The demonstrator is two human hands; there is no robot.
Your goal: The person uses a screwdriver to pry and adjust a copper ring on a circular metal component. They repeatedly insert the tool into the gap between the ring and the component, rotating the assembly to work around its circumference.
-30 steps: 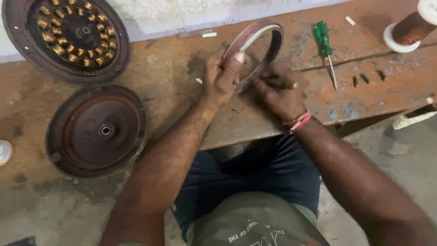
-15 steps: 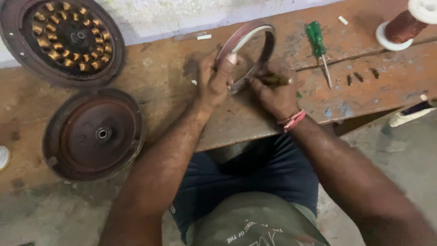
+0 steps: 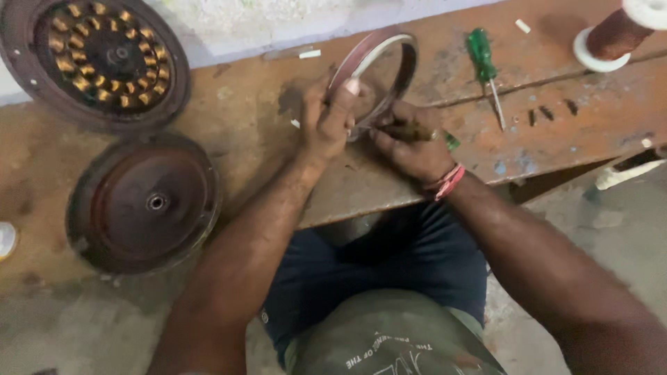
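Both hands barely shifted, left hand (image 3: 328, 123) fingers grasping metal ring (image 3: 379, 69), right hand (image 3: 410, 146) clenched on tool (image 3: 406, 131)

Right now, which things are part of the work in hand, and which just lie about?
In hand:
left hand steadying the ring
right hand holding a tool against it

Lying about:
green screwdriver
wire spool
wound stator
round cover
screws
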